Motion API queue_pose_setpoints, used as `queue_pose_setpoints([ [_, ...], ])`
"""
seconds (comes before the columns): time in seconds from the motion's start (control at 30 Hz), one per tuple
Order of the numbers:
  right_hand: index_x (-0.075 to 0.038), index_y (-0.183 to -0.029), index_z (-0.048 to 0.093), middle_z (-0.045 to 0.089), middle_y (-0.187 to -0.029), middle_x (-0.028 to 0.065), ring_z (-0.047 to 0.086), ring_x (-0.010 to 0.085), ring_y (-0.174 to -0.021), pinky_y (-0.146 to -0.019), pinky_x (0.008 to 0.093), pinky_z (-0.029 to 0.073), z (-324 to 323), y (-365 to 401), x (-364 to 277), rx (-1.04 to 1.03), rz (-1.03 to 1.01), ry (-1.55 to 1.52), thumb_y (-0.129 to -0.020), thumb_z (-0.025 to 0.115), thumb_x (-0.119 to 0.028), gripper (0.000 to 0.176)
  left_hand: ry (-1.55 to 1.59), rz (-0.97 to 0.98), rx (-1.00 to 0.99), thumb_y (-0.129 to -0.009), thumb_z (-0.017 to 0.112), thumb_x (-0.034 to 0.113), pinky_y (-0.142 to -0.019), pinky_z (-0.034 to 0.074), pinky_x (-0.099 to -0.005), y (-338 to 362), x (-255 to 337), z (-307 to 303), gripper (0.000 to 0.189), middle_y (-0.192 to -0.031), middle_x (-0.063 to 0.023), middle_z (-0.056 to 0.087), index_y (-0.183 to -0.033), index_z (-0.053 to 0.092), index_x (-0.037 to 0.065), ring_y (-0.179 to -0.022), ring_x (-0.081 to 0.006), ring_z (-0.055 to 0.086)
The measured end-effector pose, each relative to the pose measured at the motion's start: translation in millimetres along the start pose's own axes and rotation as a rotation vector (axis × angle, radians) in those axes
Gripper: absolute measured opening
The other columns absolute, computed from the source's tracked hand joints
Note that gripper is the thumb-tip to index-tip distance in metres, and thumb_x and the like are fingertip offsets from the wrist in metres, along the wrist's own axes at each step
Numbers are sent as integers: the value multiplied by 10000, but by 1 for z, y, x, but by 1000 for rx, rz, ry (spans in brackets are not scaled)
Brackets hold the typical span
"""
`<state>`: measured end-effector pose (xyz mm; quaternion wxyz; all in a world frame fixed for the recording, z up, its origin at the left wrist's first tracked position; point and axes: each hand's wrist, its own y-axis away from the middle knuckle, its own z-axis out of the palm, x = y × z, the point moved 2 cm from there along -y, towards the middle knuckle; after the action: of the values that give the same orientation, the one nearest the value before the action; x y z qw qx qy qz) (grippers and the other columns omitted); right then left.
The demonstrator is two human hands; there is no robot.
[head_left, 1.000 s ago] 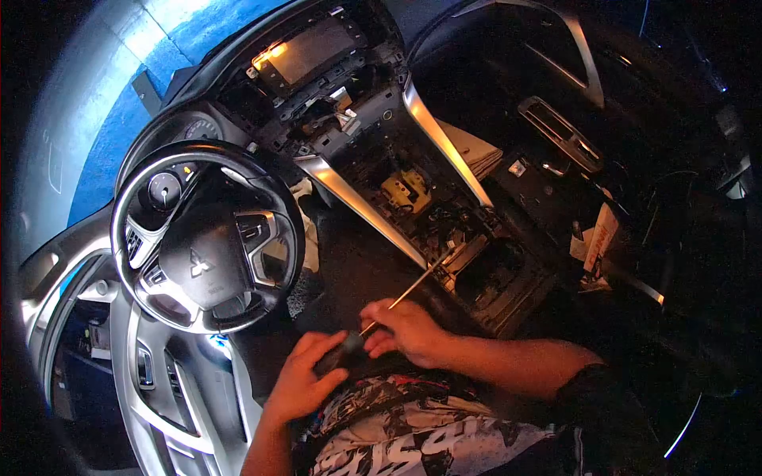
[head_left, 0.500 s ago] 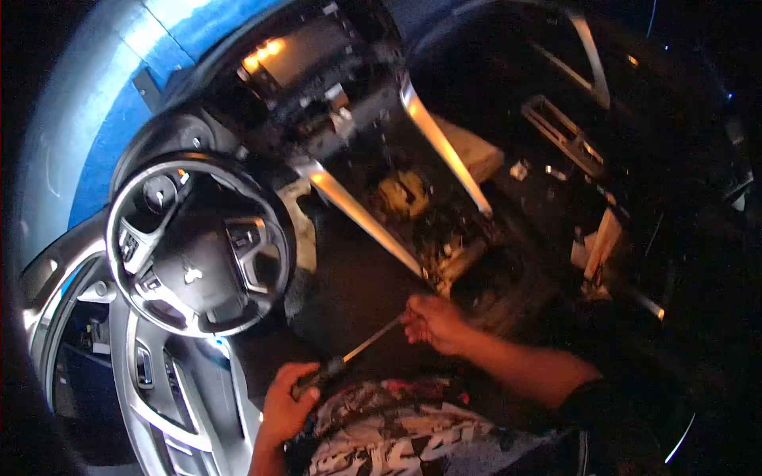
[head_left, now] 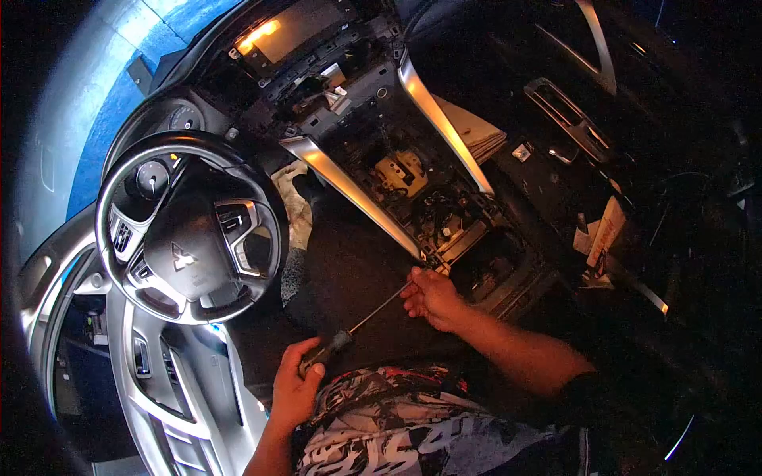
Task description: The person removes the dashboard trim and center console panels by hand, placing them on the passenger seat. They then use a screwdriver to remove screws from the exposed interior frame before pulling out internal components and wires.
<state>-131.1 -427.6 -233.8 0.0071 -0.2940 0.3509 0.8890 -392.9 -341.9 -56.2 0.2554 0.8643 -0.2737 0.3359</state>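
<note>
My left hand (head_left: 298,385) is wrapped around the dark handle of a screwdriver (head_left: 379,309), low in front of my patterned shirt. Its thin metal shaft slants up and right to my right hand (head_left: 432,300). The fingers of that hand are closed at the shaft's tip; whether they also pinch a small part there is hidden. Just above the right fingertips is the lower end of a silver trim strip (head_left: 357,198), at the edge of the opened centre console (head_left: 444,226).
A steering wheel (head_left: 190,230) stands at left, beside the door panel (head_left: 190,389). The dashboard screen (head_left: 294,36) is at the top. A second silver strip (head_left: 444,119) borders the console's right side. Loose pieces (head_left: 599,238) and a trim panel (head_left: 567,119) lie to the right.
The view has shifted a little and become sharper. My right hand and the screwdriver's tip have moved slightly up, closer to the console edge; the left hand keeps its grip.
</note>
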Motion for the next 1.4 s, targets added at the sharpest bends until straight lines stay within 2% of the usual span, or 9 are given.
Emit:
queue_pose_setpoints([
  [0.5,-80,-1119,491,619,-855,123,627,236,-635,-520,364,535,-9,-13,7,9,-31,-31,-1037,486,-389,319,-34,-10,-9,-970,564,219,-953,446,-367,-6,1,0,385,-1165,-162,592,-1311,547,41,-1050,-251,597],
  [0.6,-73,-1109,496,615,-853,121,629,238,-637,-526,366,535,-9,-8,5,32,4,-37,-1039,483,-387,322,183,-157,-71,-972,565,217,-935,456,-377,-3,10,1,389,-1145,-178,599,-1317,540,40,-1034,-258,599],
  [0.7,-62,-1117,500,614,-862,123,631,240,-662,-557,373,538,-5,-4,1,35,5,-35,-1043,472,-379,326,33,-134,-78,-973,558,207,-908,469,-395,-6,22,-2,401,-1173,-204,575,-1333,526,32,-1058,-292,595],
  [0.8,-52,-1144,506,614,-890,132,634,242,-698,-594,379,539,-4,-4,1,31,6,-40,-1050,456,-365,330,-134,248,92,-976,552,206,-876,479,-416,-8,11,6,373,-1191,-214,546,-1297,539,16,-1064,-324,593],
  [1.0,-29,-1191,522,609,-953,135,632,247,-731,-622,380,540,-5,0,0,-32,1,-120,-1054,447,-318,328,-283,143,6,-952,575,202,-955,433,-412,-9,3,7,309,-1209,-242,512,-1175,562,-12,-1091,-399,545],
  [1.13,-15,-1206,531,613,-978,126,626,241,-734,-626,377,535,-3,0,6,-27,-59,-122,-1044,479,-278,314,-10,-144,-36,-922,594,124,-897,471,-414,-27,-20,4,260,-1107,-198,535,-1151,576,2,-1005,-363,588],
  [1.2,-30,-1169,547,621,-953,113,621,222,-724,-621,364,531,-4,-3,10,30,-79,-77,-1038,497,-261,271,39,-74,29,-946,564,129,-888,470,-399,-24,-22,4,234,-1025,-190,556,-1146,573,6,-979,-348,597],
  [1.3,-51,-1117,565,626,-881,88,605,196,-695,-601,348,519,0,-2,8,113,-75,-35,-1028,521,-247,219,-378,475,219,-982,522,189,-895,466,-391,-8,28,-8,292,-1034,-206,583,-1209,549,6,-996,-337,607],
  [1.4,-32,-1157,550,604,-841,78,573,198,-658,-566,354,489,3,1,5,113,-47,-97,-1013,554,-266,275,-351,238,112,-940,570,166,-928,462,-398,-1,10,-9,387,-1124,-228,581,-1286,511,3,-1053,-348,598],
])
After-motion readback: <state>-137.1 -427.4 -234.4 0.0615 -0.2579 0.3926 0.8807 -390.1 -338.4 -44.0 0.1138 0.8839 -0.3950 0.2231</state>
